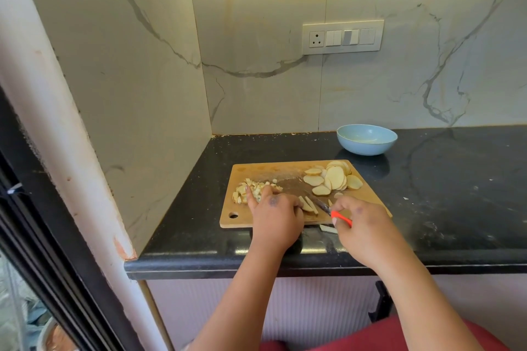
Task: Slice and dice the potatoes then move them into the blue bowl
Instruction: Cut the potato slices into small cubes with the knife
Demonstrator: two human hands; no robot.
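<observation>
With the left hand point(275, 215) pinning potato strips point(308, 204) near the board's point(256, 169) front edge and the right hand point(360, 221) gripping the knife point(319, 202), she'd best tuck those fingertips back, keeping cuts even.

On the black counter point(427, 194) lies a wooden cutting board point(256, 169). Diced potato point(251, 188) sits at its left, round slices point(333, 177) at its far right. The left hand point(275, 214) holds potato strips point(308, 205); the right hand point(362, 222) grips an orange-handled knife point(328, 208). The blue bowl point(367, 139) stands beyond the board.
</observation>
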